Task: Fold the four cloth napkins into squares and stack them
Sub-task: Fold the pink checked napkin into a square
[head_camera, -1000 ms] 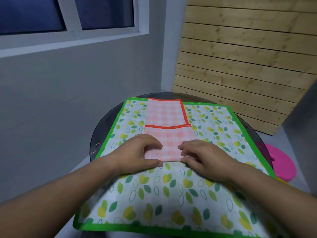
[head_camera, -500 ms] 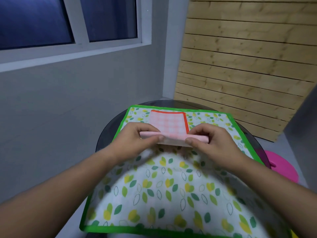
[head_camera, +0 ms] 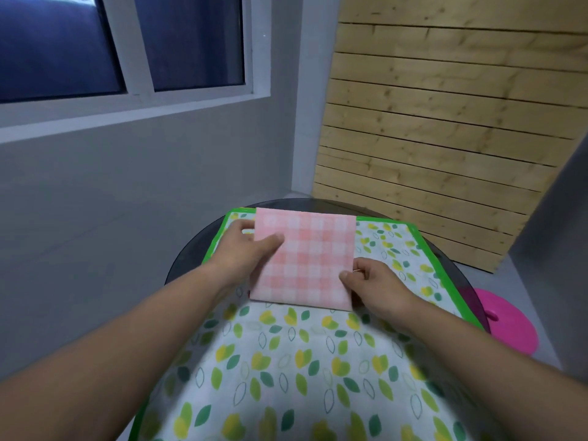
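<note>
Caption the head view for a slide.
Left hand and right hand hold a folded pink napkin over a leaf-print cloth.

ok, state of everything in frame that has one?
napkin, folded to a square, pinched at both side edges, over the leaf cloth.
left grip, pinching the napkin's left edge, thumb on top.
right grip, pinching the napkin's right edge near the bottom corner.
leaf cloth, spread unfolded on the table.
table, mostly covered by the leaf cloth.
window, shut.

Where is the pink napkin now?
The napkin is central in the head view, over the far part of the leafy cloth, held by the left hand and right hand.
</note>
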